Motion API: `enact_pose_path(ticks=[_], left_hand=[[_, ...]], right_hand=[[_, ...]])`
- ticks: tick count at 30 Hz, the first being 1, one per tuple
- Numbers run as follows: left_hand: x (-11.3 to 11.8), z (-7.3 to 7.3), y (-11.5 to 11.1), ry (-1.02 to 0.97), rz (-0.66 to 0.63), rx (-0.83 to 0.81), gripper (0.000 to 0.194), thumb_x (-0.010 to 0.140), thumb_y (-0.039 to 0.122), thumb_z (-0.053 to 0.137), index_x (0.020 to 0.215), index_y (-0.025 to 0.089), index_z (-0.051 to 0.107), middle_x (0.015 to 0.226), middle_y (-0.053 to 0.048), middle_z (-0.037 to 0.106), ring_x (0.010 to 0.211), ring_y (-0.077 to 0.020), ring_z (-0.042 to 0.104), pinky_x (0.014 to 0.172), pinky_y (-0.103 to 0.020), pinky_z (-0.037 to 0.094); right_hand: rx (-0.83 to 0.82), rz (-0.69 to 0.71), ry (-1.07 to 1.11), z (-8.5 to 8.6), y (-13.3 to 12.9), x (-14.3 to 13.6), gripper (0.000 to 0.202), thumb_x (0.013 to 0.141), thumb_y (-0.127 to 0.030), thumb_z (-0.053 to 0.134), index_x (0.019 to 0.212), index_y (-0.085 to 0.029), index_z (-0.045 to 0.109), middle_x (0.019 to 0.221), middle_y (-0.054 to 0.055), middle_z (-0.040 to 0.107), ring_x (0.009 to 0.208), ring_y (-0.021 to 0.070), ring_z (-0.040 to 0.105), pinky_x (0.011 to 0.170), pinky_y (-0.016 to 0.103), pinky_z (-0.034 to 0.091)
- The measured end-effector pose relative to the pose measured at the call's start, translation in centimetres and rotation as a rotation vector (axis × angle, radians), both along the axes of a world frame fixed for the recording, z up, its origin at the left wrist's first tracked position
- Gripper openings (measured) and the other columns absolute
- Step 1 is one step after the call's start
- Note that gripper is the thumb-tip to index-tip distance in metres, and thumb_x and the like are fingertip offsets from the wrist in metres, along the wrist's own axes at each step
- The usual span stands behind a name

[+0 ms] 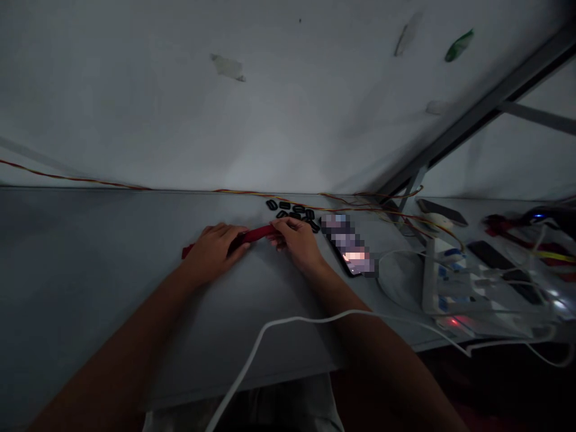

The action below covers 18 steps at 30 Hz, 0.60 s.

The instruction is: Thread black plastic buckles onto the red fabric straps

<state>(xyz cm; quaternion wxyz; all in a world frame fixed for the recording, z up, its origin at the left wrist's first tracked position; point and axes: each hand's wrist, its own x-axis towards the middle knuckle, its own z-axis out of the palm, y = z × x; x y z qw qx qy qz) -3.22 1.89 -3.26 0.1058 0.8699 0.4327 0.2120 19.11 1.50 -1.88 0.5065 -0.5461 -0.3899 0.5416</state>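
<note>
A dark red strip (258,234), perhaps folded webbing, lies low over the grey table between my hands. My left hand (216,249) wraps over its left part, with a short red end sticking out beyond the knuckles. At the right end, my right hand (294,240) pinches the strip between thumb and fingers. Just behind my right hand lies a loose group of several small black oval buckles (298,209), some partly hidden by the fingers. A phone (348,246) with a lit screen rests to the right of that hand.
A white power strip (434,276) with plugs and a red light stands at the right. One white cable (297,318) crosses in front of me over my right forearm. Twisted red-yellow wires (252,192) run along the wall. Beside a metal frame (468,120) lie more devices and cables.
</note>
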Motion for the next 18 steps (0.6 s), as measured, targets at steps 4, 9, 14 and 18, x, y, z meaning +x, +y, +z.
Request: enact_pose_path(ticks=[4,9,14,18], left_hand=[[0.3,-0.2,-0.1,-0.03,-0.029,0.016,0.041,0.105,0.047,0.053,0.132,0.018,0.064,0.126,-0.013,0.074,0.117,-0.0311,0.067,0.105,-0.05,0.05],[0.5,-0.7,-0.1,-0.059,-0.063,0.061,0.036,0.104,0.039,0.058,0.132,0.018,0.063,0.121,-0.012,0.074,0.112,-0.0293,0.067,0.101,-0.047,0.052],[0.1,-0.6,0.1,-0.007,-0.038,0.044,0.027,0.104,0.033,0.057,0.123,0.017,0.067,0.113,-0.011,0.074,0.107,-0.03,0.067,0.097,-0.047,0.053],[0.1,-0.5,0.1,0.065,-0.011,0.055,0.026,0.104,0.033,0.058,0.122,0.017,0.068,0.113,-0.012,0.074,0.109,-0.032,0.066,0.097,-0.05,0.051]], right_hand=[[0.09,0.204,-0.094,-0.3,-0.3,-0.3,0.032,0.076,-0.048,0.078,0.088,-0.018,0.071,0.063,0.001,0.072,0.053,0.0143,0.067,0.046,0.021,0.048],[0.178,0.448,-0.176,-0.4,-0.7,0.1,0.035,0.081,-0.045,0.08,0.105,-0.019,0.075,0.081,0.002,0.076,0.068,0.0154,0.07,0.057,0.025,0.054],[0.247,0.487,-0.204,-1.1,-0.5,0.8,0.043,0.073,-0.032,0.087,0.114,-0.02,0.076,0.101,0.004,0.079,0.089,0.0198,0.073,0.077,0.032,0.06],[0.269,0.465,-0.314,-1.6,-0.2,1.0,0.038,0.076,-0.027,0.084,0.112,-0.019,0.079,0.097,0.004,0.08,0.084,0.02,0.074,0.082,0.034,0.06]])
